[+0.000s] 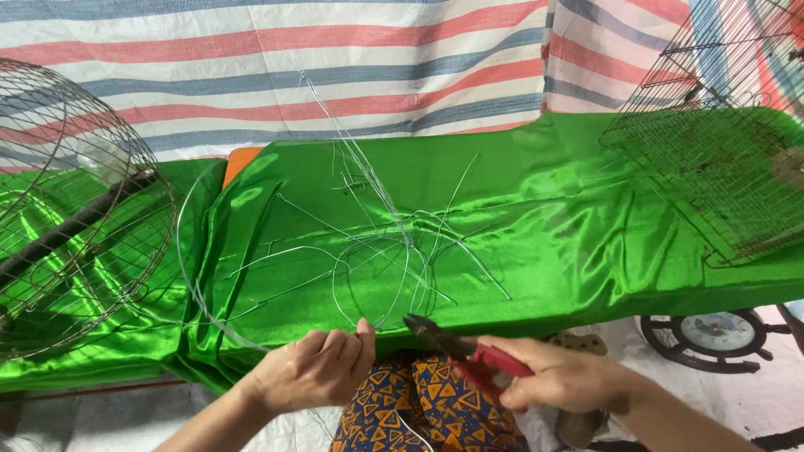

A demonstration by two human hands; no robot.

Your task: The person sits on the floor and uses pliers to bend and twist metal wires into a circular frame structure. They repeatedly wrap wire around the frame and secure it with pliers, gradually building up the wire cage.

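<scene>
Seen from the head camera, a person's 2 bare hands work at the near edge of a low surface draped in shiny green cloth (pixel 536 218). The left hand (pixel 314 368) is clenched, its fingertips pinched on a thin silvery wire (pixel 368 322) that rises from the grip into a tangle of looped and bent wires (pixel 394 243) lying on the cloth. The right hand (pixel 565 377) is closed around the red handles of a pair of pliers (pixel 469 347); the dark nose of the tool points left toward the left hand and sits just beside the pinched wire, at the cloth's front edge. Whether the nose touches the wire cannot be told.

One long strand of the tangle stands up and away toward a backdrop of striped tarpaulin (pixel 335 67) in red, blue and white. A large wire hoop (pixel 188 276) curves down the left of the tangle, over a fold in the cloth.

On the left, a round wire cage (pixel 75 209) rests on the green cloth, with a dark bar running through it. On the right, a flat-meshed wire cage (pixel 720 167) sits on the cloth, well apart from the hands. An orange edge (pixel 241 159) shows behind the cloth. Below the hands lies patterned fabric (pixel 419 402) in orange and dark blue, and at lower right a round clock in a wheel-shaped frame (pixel 712 335) lies on the pale floor covering.
</scene>
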